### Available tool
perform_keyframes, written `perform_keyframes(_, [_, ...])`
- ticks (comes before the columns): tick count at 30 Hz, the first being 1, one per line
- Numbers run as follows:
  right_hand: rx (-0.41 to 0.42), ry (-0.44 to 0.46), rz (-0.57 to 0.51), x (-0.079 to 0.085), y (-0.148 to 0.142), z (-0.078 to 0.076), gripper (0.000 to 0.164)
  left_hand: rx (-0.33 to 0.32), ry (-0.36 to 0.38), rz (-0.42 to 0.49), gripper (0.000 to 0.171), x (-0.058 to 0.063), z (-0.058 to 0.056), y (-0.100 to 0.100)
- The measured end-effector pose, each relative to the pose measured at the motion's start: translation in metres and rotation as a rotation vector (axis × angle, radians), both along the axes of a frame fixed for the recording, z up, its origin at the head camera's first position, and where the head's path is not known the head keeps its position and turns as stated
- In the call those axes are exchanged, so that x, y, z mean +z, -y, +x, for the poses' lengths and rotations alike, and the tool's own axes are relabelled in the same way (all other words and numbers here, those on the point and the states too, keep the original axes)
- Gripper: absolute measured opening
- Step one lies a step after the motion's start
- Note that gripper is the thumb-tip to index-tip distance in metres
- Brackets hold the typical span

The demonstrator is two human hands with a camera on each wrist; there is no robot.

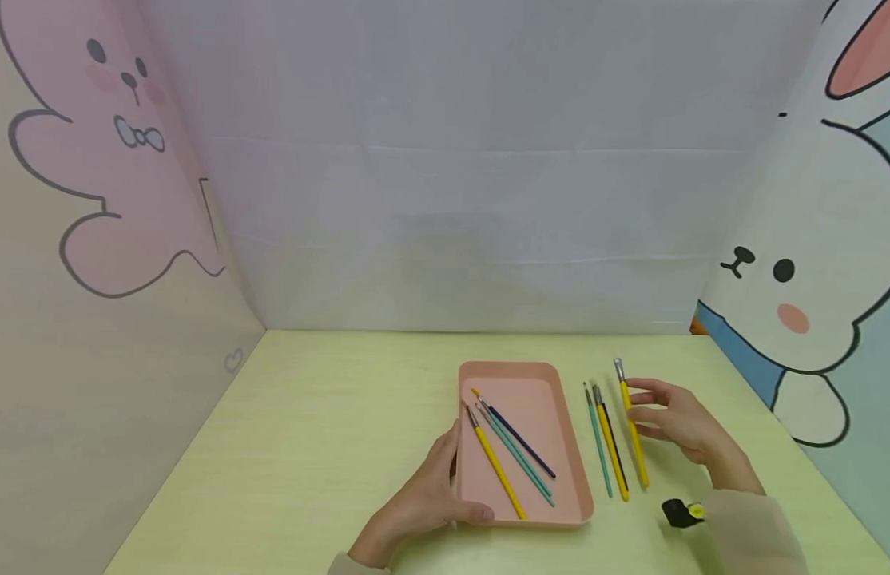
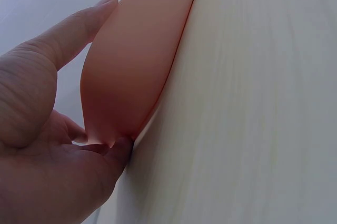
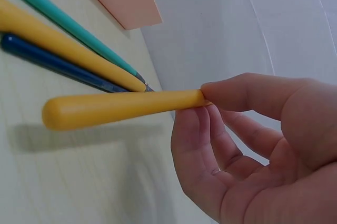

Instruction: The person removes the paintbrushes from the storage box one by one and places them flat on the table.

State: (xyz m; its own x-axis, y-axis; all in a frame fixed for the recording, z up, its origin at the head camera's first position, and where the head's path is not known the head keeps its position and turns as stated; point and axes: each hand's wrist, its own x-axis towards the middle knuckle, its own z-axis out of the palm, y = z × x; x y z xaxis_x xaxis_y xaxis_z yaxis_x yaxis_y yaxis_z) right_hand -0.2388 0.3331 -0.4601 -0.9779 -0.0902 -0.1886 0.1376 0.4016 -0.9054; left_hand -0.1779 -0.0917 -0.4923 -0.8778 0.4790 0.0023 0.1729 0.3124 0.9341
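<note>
My left hand [image 1: 434, 491] grips the near left corner of a shallow pink tray [image 1: 534, 391], thumb at the front rim and fingers along the left side. Inside the tray lie a yellow paintbrush [image 1: 497, 463], a dark blue paintbrush [image 1: 524, 443] and green paintbrushes [image 1: 520, 459], all slanting. Right of the tray, my right hand [image 1: 678, 423] pinches another yellow paintbrush [image 3: 121, 110] between thumb and fingers, bristles pointing away. In the right wrist view its rounded handle end hangs over the table, above a shadow.
Between tray and right hand, a green paintbrush [image 1: 598, 443], a yellow paintbrush [image 1: 610, 442] and a dark blue paintbrush [image 3: 58, 63] lie side by side on the pale table [image 1: 330, 423]. A black strap piece [image 1: 678, 513] shows at the right sleeve. Cartoon-printed side walls [image 1: 812, 319] flank the table.
</note>
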Motion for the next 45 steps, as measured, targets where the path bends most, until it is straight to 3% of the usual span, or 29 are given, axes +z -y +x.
perform_keyframes(22, [-0.042, 0.086, 0.102, -0.009, 0.002, -0.005, 0.068, -0.016, -0.008, 0.022, 0.138, -0.001, -0.002, 0.003])
perform_keyframes(45, [-0.035, 0.102, 0.161, -0.007, 0.010, -0.003, 0.062, -0.018, -0.016, 0.017, 0.139, -0.005, -0.004, 0.000])
